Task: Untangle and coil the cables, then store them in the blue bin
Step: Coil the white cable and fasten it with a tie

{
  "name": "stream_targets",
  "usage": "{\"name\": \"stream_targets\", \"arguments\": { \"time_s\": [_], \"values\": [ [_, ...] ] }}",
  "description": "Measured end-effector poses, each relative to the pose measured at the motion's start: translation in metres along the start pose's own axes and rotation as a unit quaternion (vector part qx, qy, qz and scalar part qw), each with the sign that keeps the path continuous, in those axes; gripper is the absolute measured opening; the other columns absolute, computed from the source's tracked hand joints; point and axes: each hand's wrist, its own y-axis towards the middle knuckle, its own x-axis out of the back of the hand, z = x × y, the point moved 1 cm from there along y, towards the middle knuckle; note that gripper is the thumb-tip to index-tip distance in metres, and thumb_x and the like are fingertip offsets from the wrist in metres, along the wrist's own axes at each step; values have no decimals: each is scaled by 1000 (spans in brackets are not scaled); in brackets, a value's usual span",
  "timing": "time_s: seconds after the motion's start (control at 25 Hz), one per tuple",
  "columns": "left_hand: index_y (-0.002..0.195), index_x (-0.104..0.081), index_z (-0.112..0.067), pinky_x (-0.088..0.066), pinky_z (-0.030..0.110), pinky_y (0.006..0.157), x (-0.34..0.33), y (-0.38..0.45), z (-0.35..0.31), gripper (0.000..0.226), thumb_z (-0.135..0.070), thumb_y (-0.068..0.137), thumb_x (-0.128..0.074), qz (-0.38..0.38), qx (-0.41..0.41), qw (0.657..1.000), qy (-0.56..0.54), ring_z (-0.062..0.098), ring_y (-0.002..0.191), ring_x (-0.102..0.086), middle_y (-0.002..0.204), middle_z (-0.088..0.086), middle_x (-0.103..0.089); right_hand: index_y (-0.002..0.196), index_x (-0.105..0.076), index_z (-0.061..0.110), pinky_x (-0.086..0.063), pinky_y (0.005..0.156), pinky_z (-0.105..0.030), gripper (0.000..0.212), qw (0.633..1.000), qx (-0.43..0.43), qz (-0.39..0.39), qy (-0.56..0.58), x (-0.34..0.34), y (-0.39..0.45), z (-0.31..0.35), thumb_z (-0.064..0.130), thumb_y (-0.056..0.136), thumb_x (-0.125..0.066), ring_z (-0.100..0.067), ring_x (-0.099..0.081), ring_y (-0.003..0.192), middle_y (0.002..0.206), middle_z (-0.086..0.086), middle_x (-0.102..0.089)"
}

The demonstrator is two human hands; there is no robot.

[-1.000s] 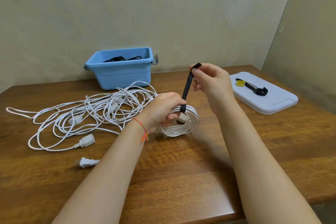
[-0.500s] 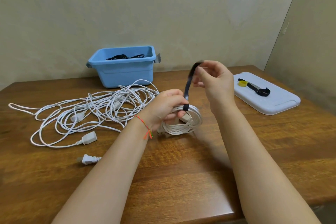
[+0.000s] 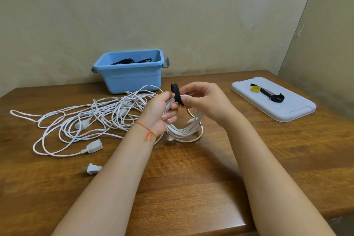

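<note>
Head view, looking down on a wooden table (image 3: 191, 188) set against a beige wall. Centre: a person's left hand (image 3: 159, 115) grips a coiled white cable (image 3: 183, 128), fingers curled round the left side of the bundle and holding it upright, its lower edge at or just above the tabletop. The right hand (image 3: 205, 101) pinches a black strap (image 3: 177, 95) between thumb and fingertips at the top of the coil; the strap arches up in a small loop and passes down over the gathered turns. A white plug end (image 3: 170, 137) hangs at the coil's lower left. A red-and-yellow thread bracelet (image 3: 148, 133) circles the left wrist.

Left: a loose tangle of white cable (image 3: 92, 119) lies spread across the table, with a white socket end (image 3: 93, 148) at its near edge and a separate white two-pin plug (image 3: 92, 169) lying nearer the viewer.

Rear: the blue bin (image 3: 132, 76) stands against the wall, behind the tangle, with black cable (image 3: 127, 61) visible inside.

Right: a pale lid (image 3: 287, 109) lies flat, well apart from the hands, bearing a yellow strap roll (image 3: 256, 89) and a further black strap (image 3: 275, 97).
</note>
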Motion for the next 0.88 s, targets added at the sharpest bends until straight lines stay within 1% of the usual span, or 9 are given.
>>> {"name": "stream_targets", "arguments": {
  "time_s": [0.12,0.24,0.36,0.48,0.6,0.68,0.76,0.8,0.88],
  "values": [
    [95,-54,-5,-23,18,31,0,1,1,24,-20,104,-38,-9,9,1000,-14,5,28,-27,51,-4,-37,105,-75,15,-60,79,-33,20,997,16,-13,-74,-1,1,-1,11,86,-75,-12,-71,83,90,2,-74],
    [98,-53,-5,-24,18,32,1,1,1,21,-19,104,-40,-27,13,999,15,5,30,-26,51,-4,-36,104,-73,15,-60,72,-31,18,992,35,-7,-123,-2,0,-1,8,87,-72,-13,-70,75,86,0,-73],
    [92,-55,-7,-23,18,34,0,1,1,17,-16,101,-45,-59,-23,995,79,7,33,-28,54,-1,-38,100,-71,15,-56,66,-23,14,993,38,11,-109,-2,-2,2,7,88,-71,-11,-68,68,82,1,-70],
    [92,-63,-8,-25,17,35,0,1,2,13,-15,97,-53,-94,-65,983,141,9,45,-40,63,4,-49,96,-67,15,-52,61,-21,11,994,39,29,-99,-2,-2,3,13,87,-74,-8,-63,62,76,5,-66],
    [91,-65,-7,-24,16,34,2,2,2,12,-15,96,-58,-95,-64,986,121,10,52,-46,65,3,-54,95,-67,15,-49,59,-20,12,992,41,19,-120,-4,-1,3,16,87,-75,-7,-62,59,72,7,-65],
    [96,-64,-4,-25,16,33,4,3,0,14,-17,97,-57,-82,-47,990,102,11,51,-47,66,4,-54,91,-67,21,-49,58,-18,11,992,48,-5,-117,-5,-2,4,17,85,-76,-5,-62,58,71,9,-65],
    [103,-61,-3,-26,16,33,6,5,-1,18,-19,96,-58,-74,-38,992,93,11,51,-48,67,5,-55,91,-67,24,-51,59,-18,12,990,54,-21,-125,-5,-2,3,18,85,-77,-6,-64,60,73,9,-66],
    [104,-61,-3,-26,17,32,6,6,-1,18,-19,96,-59,-73,-39,992,90,11,51,-48,67,5,-55,90,-67,24,-52,60,-18,12,990,55,-27,-129,-6,-1,3,19,85,-77,-7,-65,61,73,9,-66],
    [97,-61,-3,-26,16,32,6,6,-2,13,-15,95,-59,-74,-50,992,88,10,49,-47,65,5,-54,87,-66,25,-50,59,-17,14,988,62,-44,-132,-9,0,2,19,84,-78,-7,-64,59,72,10,-66]
  ]
}}
